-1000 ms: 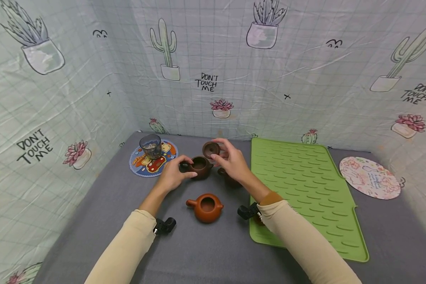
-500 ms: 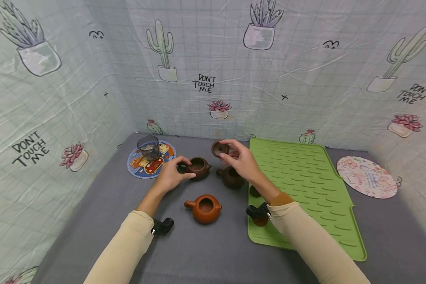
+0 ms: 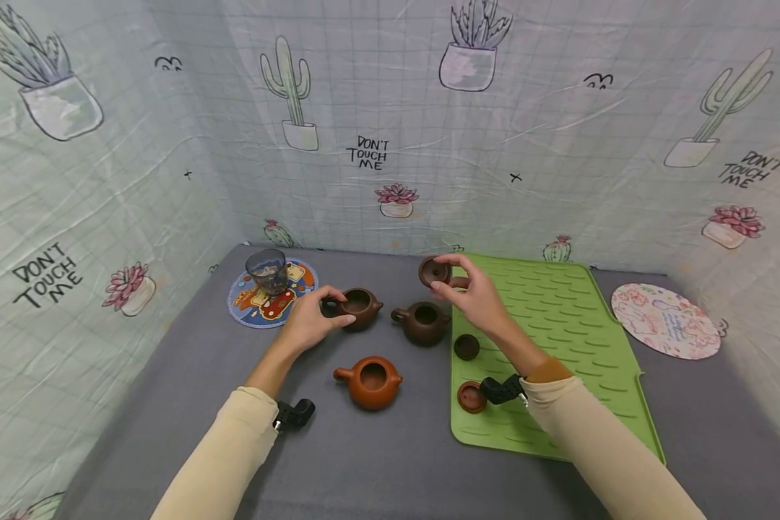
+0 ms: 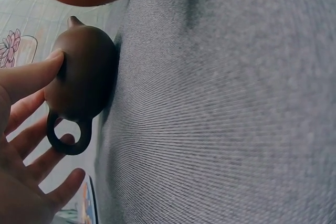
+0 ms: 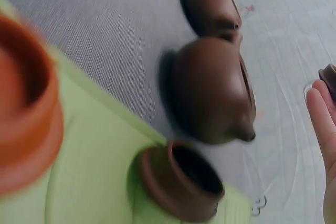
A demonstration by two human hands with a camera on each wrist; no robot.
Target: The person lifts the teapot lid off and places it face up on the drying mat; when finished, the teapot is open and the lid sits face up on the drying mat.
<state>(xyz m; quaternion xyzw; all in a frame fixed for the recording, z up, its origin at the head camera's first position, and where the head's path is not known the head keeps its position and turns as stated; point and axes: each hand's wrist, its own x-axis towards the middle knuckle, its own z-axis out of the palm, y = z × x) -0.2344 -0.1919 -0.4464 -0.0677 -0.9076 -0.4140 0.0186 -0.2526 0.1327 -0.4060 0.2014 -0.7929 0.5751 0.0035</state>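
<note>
My left hand (image 3: 310, 319) holds a small dark brown teapot (image 3: 367, 318) that stands lidless on the grey cloth. In the left wrist view its thumb presses one side of the teapot (image 4: 86, 72), with fingers around the far side near the ring handle. My right hand (image 3: 479, 295) pinches a brown teapot lid (image 3: 435, 272) between thumb and fingers, raised above the green mat's left edge. Between the hands stands a second dark teapot (image 3: 421, 332), open on top. Nearer to me sits an orange-brown teapot (image 3: 373, 399), also lidless.
On the left edge of the green mat (image 3: 552, 361) lie a dark lid (image 3: 466, 347) and an orange-brown lid (image 3: 472, 398). A smoked glass (image 3: 268, 273) stands on a round blue coaster (image 3: 240, 303) at back left. A floral coaster (image 3: 666, 321) lies far right.
My right hand has carried the lid rightward, away from the left teapot to the mat's edge, uncovering the second teapot and both lids on the mat. The left hand keeps its hold.
</note>
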